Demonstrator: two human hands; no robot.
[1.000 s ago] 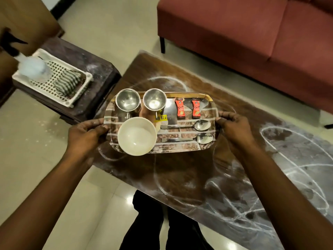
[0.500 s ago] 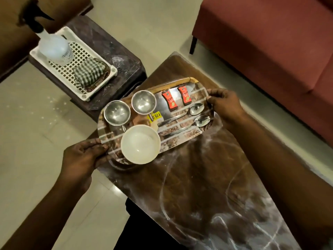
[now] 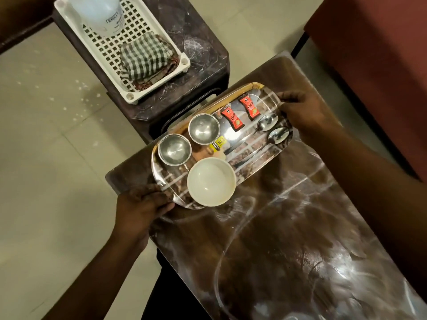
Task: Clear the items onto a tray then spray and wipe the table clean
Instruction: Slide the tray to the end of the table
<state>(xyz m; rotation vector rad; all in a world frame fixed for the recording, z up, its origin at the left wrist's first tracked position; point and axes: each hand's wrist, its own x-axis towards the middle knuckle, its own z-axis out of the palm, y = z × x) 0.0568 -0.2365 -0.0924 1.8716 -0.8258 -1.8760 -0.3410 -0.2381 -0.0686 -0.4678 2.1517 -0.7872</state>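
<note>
While both ends are held, notes follow.

Left hand (image 3: 141, 204): closed on the near corner of the steel tray (image 3: 272, 98), fingers on the rim, the rest of the grip underneath out of sight.
Right hand (image 3: 302, 112): closed on the far end of the tray, fingers over the rim beside the spoons (image 3: 269, 122).
Tray position: over the corner of the desk (image 3: 288, 227), slanted across it; lifted or resting, cannot tell.
Load: white bowl (image 3: 211, 181) at the near edge, two steel cups (image 3: 174, 149), two red sachets (image 3: 232, 118), both spoons.
Risk 1: a tilt toward the left hand would likely slide the bowl off, since it sits right at the rim.
Risk 2: spoons lie loose on polished steel; a jerk may send them rolling.
Risk 3: the side stool (image 3: 203, 65) is crowded by the white basket (image 3: 147, 93) holding spray bottle (image 3: 101, 12) and checked cloth (image 3: 145, 57); setting down there could knock them.
</note>
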